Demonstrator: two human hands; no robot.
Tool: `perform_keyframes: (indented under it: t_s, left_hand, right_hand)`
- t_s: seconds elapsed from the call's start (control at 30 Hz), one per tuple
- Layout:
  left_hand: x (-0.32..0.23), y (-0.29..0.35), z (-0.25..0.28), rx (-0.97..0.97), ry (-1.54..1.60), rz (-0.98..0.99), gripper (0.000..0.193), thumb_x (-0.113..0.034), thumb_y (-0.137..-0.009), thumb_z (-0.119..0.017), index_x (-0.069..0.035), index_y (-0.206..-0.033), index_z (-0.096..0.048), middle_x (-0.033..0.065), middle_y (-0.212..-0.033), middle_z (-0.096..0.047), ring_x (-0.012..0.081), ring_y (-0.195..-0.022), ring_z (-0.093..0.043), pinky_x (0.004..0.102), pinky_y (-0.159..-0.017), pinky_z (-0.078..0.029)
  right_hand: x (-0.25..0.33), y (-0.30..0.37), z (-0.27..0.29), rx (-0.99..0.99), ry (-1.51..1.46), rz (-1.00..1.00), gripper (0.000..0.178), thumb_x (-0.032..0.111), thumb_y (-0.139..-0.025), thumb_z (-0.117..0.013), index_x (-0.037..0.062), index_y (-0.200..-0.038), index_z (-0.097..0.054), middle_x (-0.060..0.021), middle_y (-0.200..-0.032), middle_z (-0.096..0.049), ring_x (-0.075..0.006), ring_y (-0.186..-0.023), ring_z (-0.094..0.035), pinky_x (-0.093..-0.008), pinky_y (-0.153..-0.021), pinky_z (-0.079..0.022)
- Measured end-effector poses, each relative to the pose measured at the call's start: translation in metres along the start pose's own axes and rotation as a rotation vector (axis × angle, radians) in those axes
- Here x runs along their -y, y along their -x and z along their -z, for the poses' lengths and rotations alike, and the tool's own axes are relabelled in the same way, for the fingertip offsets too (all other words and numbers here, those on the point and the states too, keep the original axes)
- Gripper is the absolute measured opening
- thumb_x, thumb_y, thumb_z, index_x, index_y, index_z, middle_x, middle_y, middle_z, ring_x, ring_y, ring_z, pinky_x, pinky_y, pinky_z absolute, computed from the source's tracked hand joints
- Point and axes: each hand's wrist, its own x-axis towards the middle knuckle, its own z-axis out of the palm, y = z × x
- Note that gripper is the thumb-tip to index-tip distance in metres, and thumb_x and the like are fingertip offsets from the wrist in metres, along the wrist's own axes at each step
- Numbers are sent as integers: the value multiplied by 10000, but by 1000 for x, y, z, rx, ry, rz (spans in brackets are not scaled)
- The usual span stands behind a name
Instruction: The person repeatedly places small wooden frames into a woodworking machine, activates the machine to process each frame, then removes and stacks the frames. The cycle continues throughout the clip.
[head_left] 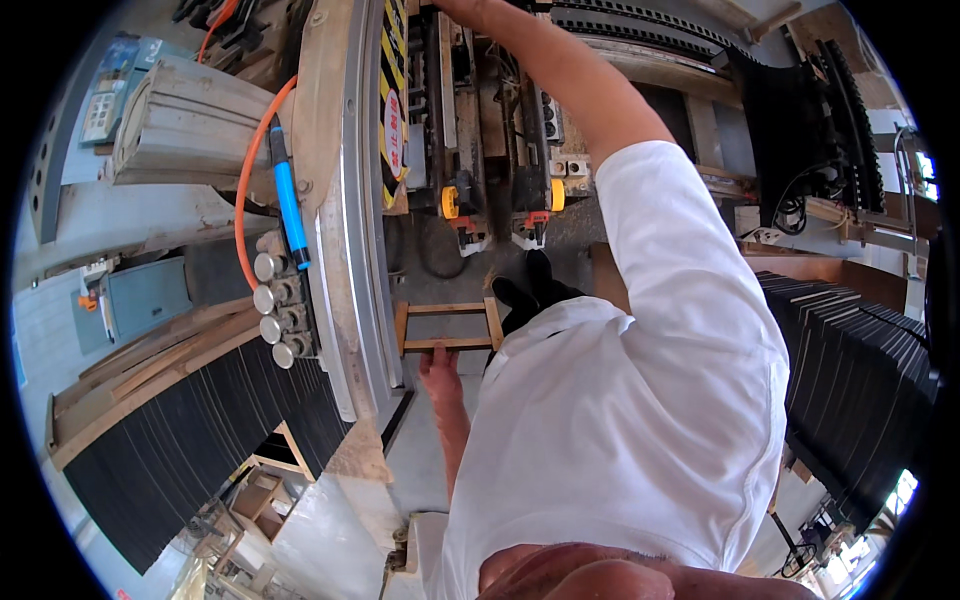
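Observation:
A small rectangular wooden frame [494, 322] hangs low in front of my body, beside the long metal beam. My left hand [440, 376] grips its near rail, fingers closed round the wood. My right arm stretches up and away over the machine, and only part of my right hand [462, 8] shows at the top edge. Its fingers are cut off there, so what they touch is hidden. Below that arm lie two dark machine rails with yellow round knobs [450, 202] and red-and-white end pieces [530, 230].
On my left runs the metal beam [350, 220] with a yellow-black warning strip. A blue air tool [288, 200] with an orange hose hangs by several round metal knobs [272, 298]. Stacks of dark panels [190, 440] stand at left, more panels [850, 370] at right.

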Motion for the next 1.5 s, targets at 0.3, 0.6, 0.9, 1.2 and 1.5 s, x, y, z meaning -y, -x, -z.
perform_keyframes:
  t_s: [0.3, 0.6, 0.9, 1.2, 1.5]
  left_hand:
    - [-21, 2, -7, -13, -51, 29, 262, -159, -914, -622, -15, -1125, -561, 94, -1109, -628, 201, -1018, -605, 362, -907, -489]
    - [-30, -27, -15, 108, -239, 54, 231, -156, -941, -565, -6, -1116, -554, 106, -1114, -617, 211, -1024, -602, 351, -908, -489]
    - [-29, -28, -42, 99, -243, -9, 220, -117, -910, -621, -14, -1097, -569, 80, -1077, -617, 180, -972, -599, 342, -884, -505]
    - [17, 16, -67, -84, -217, -17, 174, -162, -896, -650, -46, -1008, -582, 21, -900, -599, 130, -812, -565, 327, -806, -502]
    - [21, 19, -99, -64, -210, 18, 295, -175, -911, -611, -22, -1158, -558, 51, -1020, -603, 162, -939, -583, 336, -872, -495]
  right_hand:
    - [19, 14, -9, -100, -233, -46, 395, 183, -830, -633, 39, -1195, -599, -146, -1112, -661, -363, -1065, -606, -528, -983, -392]
    - [15, 207, -38, -645, -700, -300, 311, 219, -822, -667, 108, -1110, -630, -111, -988, -671, -302, -943, -637, -430, -809, -508]
    - [-93, 161, -127, -384, -1075, -490, 487, 188, -799, -608, -33, -1219, -499, -283, -1071, -614, -437, -1045, -573, -481, -882, -467]
    - [-80, 110, -127, -545, -1065, -263, 894, 276, -847, -591, -116, -1452, -61, -388, -1148, -538, -487, -1077, -538, -510, -903, -443]
    - [-89, 98, -137, -771, -532, -283, 846, 378, -914, -492, -209, -1386, -108, -389, -1263, -459, -491, -1064, -555, -500, -893, -471]
